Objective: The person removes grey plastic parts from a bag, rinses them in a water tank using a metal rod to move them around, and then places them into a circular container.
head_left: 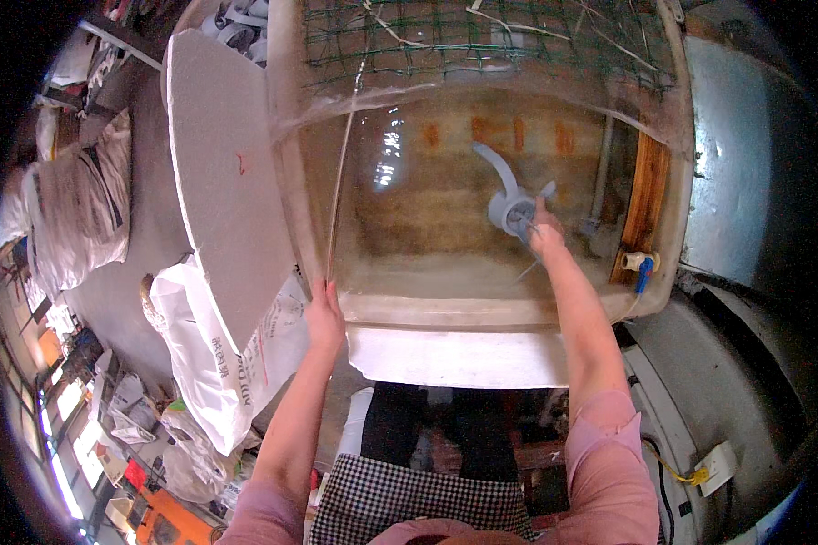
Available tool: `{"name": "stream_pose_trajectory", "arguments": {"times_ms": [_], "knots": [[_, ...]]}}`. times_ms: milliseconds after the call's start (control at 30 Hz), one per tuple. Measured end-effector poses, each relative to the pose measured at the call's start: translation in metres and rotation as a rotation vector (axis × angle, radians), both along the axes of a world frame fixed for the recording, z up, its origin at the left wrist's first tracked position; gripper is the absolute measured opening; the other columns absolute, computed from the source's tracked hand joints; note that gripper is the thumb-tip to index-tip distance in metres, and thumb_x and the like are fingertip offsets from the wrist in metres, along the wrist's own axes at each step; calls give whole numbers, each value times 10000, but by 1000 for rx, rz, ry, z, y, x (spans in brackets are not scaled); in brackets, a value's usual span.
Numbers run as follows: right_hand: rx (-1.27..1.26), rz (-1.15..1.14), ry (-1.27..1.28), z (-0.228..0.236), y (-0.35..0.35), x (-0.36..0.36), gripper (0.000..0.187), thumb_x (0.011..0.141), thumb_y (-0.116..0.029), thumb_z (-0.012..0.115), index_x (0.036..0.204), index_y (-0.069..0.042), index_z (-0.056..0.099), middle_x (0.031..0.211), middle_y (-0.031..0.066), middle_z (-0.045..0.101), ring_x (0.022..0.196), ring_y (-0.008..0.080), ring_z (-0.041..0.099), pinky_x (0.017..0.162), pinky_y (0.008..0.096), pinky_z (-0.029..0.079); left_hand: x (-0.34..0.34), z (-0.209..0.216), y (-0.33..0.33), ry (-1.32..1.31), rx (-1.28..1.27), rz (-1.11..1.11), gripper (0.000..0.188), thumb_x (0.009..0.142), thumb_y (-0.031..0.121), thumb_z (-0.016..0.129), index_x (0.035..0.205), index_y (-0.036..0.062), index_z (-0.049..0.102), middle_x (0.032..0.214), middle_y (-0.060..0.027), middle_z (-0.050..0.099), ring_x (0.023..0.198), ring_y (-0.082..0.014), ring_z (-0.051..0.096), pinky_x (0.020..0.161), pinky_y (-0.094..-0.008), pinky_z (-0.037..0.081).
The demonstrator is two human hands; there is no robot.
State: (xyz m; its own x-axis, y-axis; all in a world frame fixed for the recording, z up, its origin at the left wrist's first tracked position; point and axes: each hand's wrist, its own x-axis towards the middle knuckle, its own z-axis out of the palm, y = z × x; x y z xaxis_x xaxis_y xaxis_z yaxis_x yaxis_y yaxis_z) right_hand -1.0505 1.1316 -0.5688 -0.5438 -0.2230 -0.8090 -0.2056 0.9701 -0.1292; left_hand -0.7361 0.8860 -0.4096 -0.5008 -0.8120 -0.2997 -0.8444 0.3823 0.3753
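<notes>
The work looked partway through: the tub (482,291) held murky brownish water, and the right hand (545,234) was down inside it, its grip closed about the grey plastic impeller (511,207) near the tub's right wall; how firmly, the water blurred. The left hand (324,313) rested on the tub's near-left rim, fingers wrapped on a thin rod (339,182) running up across the water. The tub was rounded, pale and translucent, stained brown within. Green mesh (482,36) lay over its far end. A flat grey board (223,182) leaned left of the tub, white woven sacks (209,363) below it.
</notes>
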Motion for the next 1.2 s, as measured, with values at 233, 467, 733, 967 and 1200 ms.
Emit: {"name": "stream_pose_trajectory", "arguments": {"times_ms": [233,467,733,967,1200], "knots": [[18,2,11,11,3,-3,585,856,-289,453,1370,-138,219,1096,240,546,993,380,551,832,448,445,73,82,17,-199,200,-9,184,906,180,452,987,20,494,670,-223,519,620,-400,537,544,-403,421],[-7,41,75,13,10,1,599,839,-169,460,1375,-107,200,1093,240,547,999,376,550,840,446,450,114,139,27,-355,306,-54,164,901,165,467,995,38,513,628,-142,482,527,-241,457,517,-338,396],[10,-23,36,27,3,-1,610,829,-165,448,1379,-110,189,1133,250,517,1037,389,524,863,450,437,75,89,8,-218,302,-188,182,898,195,471,1007,53,502,701,-216,551,641,-385,556,547,-423,420],[-4,-7,54,28,3,2,600,840,-211,422,1382,-118,183,1141,243,516,1024,391,526,868,450,428,7,57,29,-125,375,-104,211,906,223,456,1015,45,489,742,-240,558,718,-423,552,579,-451,416],[9,-4,61,20,2,2,627,838,-222,436,1390,-123,156,1113,248,532,1028,387,526,865,440,427,-45,14,33,-19,488,-1,230,917,251,440,1011,46,482,781,-243,555,719,-428,544,587,-443,414]]}}
